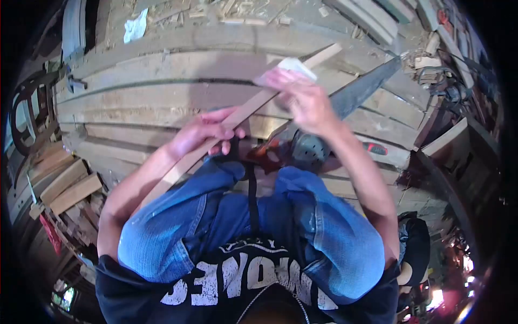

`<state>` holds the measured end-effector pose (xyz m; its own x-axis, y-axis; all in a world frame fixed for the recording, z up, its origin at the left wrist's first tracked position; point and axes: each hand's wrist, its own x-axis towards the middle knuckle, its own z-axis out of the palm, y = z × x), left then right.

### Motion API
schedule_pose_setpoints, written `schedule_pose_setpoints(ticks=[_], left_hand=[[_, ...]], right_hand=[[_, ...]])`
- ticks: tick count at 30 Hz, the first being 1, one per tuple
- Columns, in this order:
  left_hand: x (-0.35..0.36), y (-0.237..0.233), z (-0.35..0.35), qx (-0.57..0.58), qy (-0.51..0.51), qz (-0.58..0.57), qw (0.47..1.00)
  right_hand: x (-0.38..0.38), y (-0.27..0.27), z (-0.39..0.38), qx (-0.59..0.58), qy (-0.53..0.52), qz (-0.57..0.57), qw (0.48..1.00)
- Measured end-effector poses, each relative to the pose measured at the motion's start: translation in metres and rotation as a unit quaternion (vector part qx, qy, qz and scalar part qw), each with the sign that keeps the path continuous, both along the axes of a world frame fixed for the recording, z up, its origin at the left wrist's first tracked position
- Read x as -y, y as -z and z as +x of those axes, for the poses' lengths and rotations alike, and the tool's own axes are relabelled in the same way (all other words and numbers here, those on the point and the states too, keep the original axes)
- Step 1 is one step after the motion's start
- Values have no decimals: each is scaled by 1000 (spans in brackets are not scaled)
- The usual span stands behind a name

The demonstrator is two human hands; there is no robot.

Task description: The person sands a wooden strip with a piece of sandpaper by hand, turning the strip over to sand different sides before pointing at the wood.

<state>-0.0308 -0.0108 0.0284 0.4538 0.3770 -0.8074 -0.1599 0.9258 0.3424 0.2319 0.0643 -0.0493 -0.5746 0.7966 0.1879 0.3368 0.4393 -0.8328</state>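
Observation:
A long thin wood strip [249, 108] runs diagonally from beside the person's left thigh up to the upper right. My left hand [208, 131] is closed around its middle part. Higher along the strip, my right hand [302, 97] holds a pale, whitish sheet [294, 69] against the wood; its fingers are slightly blurred. Just right of that hand lies a handsaw [367, 86], blade pointing to the upper right. An orange-brown handle [265, 155] and a grey-green power tool [310, 148] sit between the knees and the planks.
Wooden planks [140, 97] form the surface in front. A clamp [74, 83] is at the left, with cut wood blocks [75, 191] below it. A red-and-black tool handle [375, 148] lies right of my right forearm. Another person [414, 254] is partly visible at the lower right.

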Motion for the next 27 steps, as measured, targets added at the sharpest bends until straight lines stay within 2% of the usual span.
schedule_pose_setpoints(ticks=[1, 2, 4, 6, 7, 8, 10, 12, 13, 14, 16, 17, 18, 20, 21, 22, 23, 26, 27], left_hand=[[-1, -1, 1, -6, 4, 1, 1000], [1, 2, -2, 34, -13, -3, 999], [2, 0, 2, -4, -5, 5, 1000], [-1, 0, -3, 26, -17, 11, 999], [-1, 0, -3, 29, -17, 6, 999], [1, 1, -2, 34, -18, -1, 999], [2, 3, -2, 25, -22, -1, 999], [1, 0, -1, 31, -18, -6, 999], [2, 2, -3, 30, -17, -3, 999], [5, 1, -3, 29, -17, -4, 999], [3, 1, -2, 40, -32, -12, 999], [3, 4, -3, 45, -35, -9, 998], [3, 8, -4, 46, -37, -5, 998], [5, 14, -10, 31, 24, 9, 999], [7, 15, -9, 63, -24, -2, 998], [7, 13, -7, 60, -25, -3, 998], [5, 9, -4, 49, -28, 1, 998], [6, 13, -6, 52, -49, -1, 997], [6, 15, -8, 61, -28, 2, 998]], right_hand=[[0, 1, 6, 2, -20, 19, 1000], [-10, 18, 15, 39, 17, -10, 999], [-29, 35, 28, 50, 78, 10, 996], [-8, 11, 13, 85, 15, -11, 996], [10, 8, -1, 49, -6, 26, 998], [31, 1, -13, 71, -2, -21, 997], [32, -15, -29, -28, -67, 34, 997], [18, 9, -13, -4, -27, -11, 1000], [-1, 9, -11, 6, -8, 74, 997], [-5, 25, -2, 18, 20, 58, 998], [13, -20, -19, 22, -6, 25, 999], [33, -17, -31, -30, -34, -120, 992], [42, -32, -39, 7, -107, 16, 994], [46, -28, -42, -33, -128, -3, 991], [36, -23, -35, 4, -97, 16, 995], [18, -14, -23, 41, -66, 37, 996], [5, -10, -11, 44, -83, -56, 994], [31, -29, -31, 2, -57, -73, 996], [43, -34, -40, -23, -101, 51, 993]])
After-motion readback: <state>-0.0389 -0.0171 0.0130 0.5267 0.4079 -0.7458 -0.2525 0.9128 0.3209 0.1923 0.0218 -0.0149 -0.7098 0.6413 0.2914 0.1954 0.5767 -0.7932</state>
